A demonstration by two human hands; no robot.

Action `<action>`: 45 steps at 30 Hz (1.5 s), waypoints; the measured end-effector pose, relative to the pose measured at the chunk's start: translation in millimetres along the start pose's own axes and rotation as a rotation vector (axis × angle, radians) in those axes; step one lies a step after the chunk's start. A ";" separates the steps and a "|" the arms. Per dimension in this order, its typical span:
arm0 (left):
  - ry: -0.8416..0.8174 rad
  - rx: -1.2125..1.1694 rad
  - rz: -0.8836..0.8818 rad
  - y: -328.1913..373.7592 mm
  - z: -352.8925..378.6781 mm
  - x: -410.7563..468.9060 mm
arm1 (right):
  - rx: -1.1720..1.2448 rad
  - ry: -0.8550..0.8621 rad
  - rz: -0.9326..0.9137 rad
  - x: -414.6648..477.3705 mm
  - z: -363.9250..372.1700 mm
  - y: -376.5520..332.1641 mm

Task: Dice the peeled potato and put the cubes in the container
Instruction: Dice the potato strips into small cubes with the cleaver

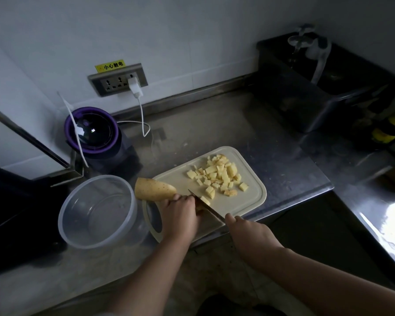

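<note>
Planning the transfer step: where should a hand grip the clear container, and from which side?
Likely the rim's left side, from the left: the container stands upright and open, lip exposed there; the cutting board and left hand crowd its right.

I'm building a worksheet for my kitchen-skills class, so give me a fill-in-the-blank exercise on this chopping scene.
1. The right hand grips a ____.
2. The potato cubes lie on the cutting ____.
3. The clear container holds ____ cubes.
4. The left hand holds a potato piece; the container stands to its ____.

Missing words: knife; board; no; left.
</note>
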State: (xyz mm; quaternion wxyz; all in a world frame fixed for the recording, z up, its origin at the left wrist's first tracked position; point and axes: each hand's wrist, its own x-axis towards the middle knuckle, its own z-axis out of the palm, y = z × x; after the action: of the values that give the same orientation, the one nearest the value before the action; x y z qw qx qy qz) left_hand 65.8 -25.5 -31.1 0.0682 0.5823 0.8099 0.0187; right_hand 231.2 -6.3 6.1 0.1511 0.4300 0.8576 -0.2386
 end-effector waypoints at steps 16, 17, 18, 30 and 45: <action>0.048 -0.037 0.059 4.0 -2.6 31.6 | 0.112 0.165 0.044 6.6 -31.1 31.2; 0.035 -0.070 0.060 2.0 -5.2 33.6 | 0.114 0.169 0.045 5.1 -32.3 31.9; 0.022 -0.105 0.054 -1.9 -8.6 34.7 | 0.112 0.166 0.043 3.4 -33.5 32.1; -0.129 -0.203 0.070 -60.1 -48.4 21.6 | 0.041 0.028 -0.016 3.5 -25.9 18.3; -0.239 0.081 0.184 -49.6 -13.6 18.3 | 0.070 -0.014 0.011 8.7 -22.9 24.5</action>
State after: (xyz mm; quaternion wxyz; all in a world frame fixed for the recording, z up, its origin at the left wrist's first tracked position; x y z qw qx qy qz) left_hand 11.6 -23.5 -24.7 0.1383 0.6545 0.7393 -0.0774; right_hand 244.7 24.5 14.5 0.1434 0.4379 0.8452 -0.2706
